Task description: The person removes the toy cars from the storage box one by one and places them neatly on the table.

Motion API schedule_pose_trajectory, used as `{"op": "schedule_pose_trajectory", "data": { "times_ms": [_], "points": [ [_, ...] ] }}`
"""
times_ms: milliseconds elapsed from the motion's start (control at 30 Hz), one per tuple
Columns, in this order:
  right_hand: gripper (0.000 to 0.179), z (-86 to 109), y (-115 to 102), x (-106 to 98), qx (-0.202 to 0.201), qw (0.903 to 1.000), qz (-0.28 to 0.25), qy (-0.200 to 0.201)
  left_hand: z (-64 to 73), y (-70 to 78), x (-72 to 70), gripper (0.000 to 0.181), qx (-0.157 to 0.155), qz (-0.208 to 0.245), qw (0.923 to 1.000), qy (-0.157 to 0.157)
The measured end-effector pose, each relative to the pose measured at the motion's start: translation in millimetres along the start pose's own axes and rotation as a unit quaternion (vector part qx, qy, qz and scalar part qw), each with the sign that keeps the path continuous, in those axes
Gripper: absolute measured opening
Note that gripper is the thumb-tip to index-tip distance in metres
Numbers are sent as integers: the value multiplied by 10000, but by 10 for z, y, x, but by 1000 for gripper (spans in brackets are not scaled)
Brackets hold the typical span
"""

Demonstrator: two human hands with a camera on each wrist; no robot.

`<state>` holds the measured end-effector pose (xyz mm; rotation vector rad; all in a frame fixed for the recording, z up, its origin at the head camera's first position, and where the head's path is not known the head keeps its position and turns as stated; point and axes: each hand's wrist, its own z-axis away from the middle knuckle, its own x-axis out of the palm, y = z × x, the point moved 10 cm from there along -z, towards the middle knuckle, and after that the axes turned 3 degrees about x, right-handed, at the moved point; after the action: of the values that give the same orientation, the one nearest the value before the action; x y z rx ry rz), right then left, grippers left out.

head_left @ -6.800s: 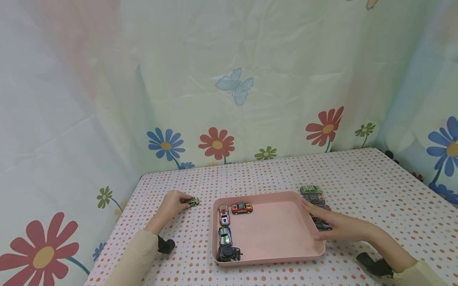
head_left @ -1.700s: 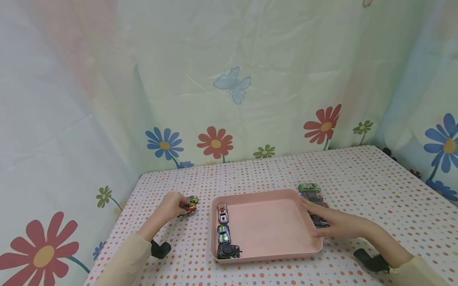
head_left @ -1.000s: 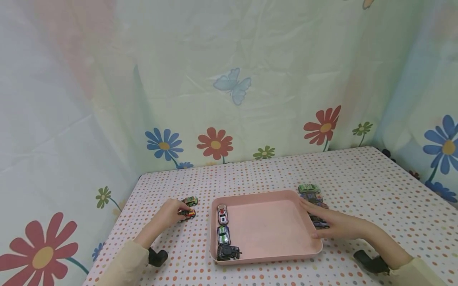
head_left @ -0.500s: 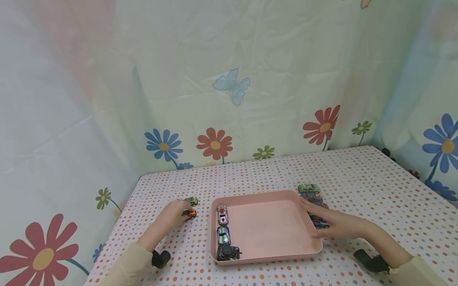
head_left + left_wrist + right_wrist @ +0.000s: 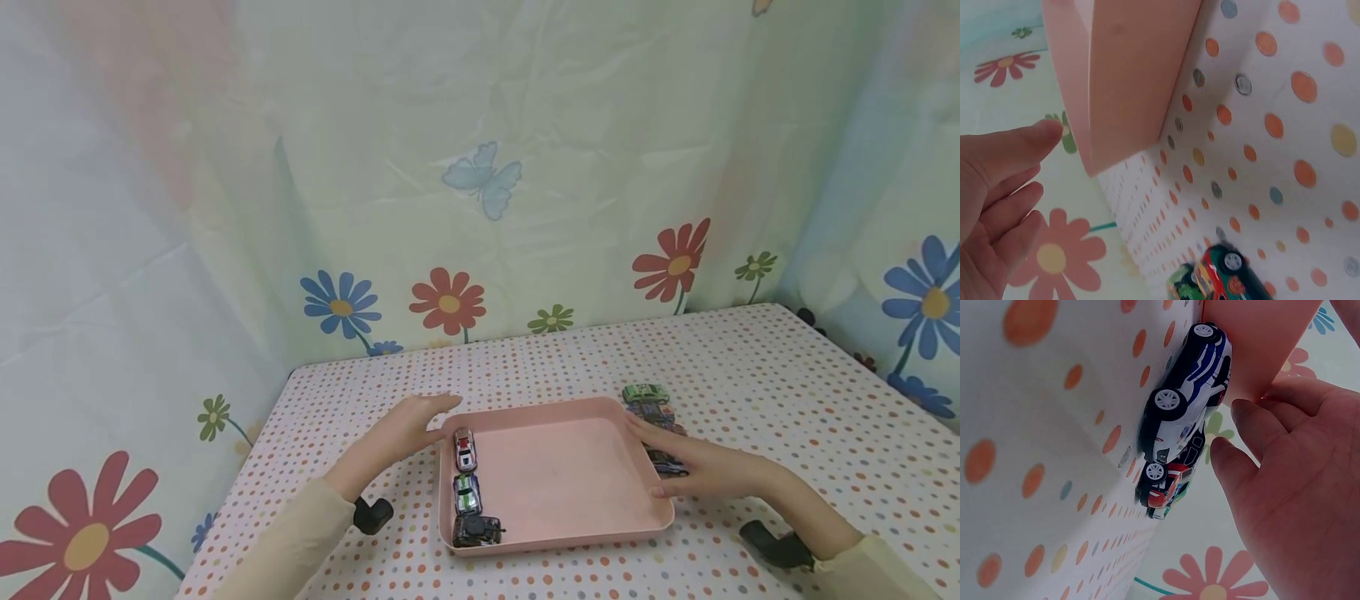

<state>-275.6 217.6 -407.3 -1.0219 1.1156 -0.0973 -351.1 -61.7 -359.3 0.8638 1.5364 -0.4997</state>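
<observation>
My left hand (image 5: 405,429) holds nothing, its thumb and fingers spread at the back left corner of the pink tray (image 5: 570,546). Inside, along the left wall, stand a white-and-red toy car (image 5: 465,450), a silver-green toy car (image 5: 467,495) and a black toy vehicle (image 5: 477,530). On the table left of the tray, a red-and-yellow toy car (image 5: 1216,272) sits beside a green toy car (image 5: 1185,282); my left hand hides both in the head view. My right hand (image 5: 708,467) rests its extended fingers against the tray's right rim.
Outside the tray's right wall stand several toy cars in a row, among them a light green car (image 5: 645,392) and a white-and-blue car (image 5: 1191,387), partly under my right hand. A dotted cloth (image 5: 750,383) covers the table, with a flowered curtain (image 5: 585,167) behind.
The red-and-yellow car has gone from the tray to the table beside the green car. My left hand has let go of it and moved right to the tray; my right hand has stayed.
</observation>
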Motion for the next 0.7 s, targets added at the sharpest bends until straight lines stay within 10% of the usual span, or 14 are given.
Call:
{"op": "schedule_pose_trajectory", "data": {
  "times_ms": [367, 700],
  "points": [
    [85, -5, -1, -1, 17, 10000, 33, 33, -183, 209, 314, 16, 453, 12, 9938, -1020],
    [85, 0, 0, 2, 4, 10000, -62, 23, -211, 291, 497, 30, 437, -666, 9861, -1460]
  ]
}}
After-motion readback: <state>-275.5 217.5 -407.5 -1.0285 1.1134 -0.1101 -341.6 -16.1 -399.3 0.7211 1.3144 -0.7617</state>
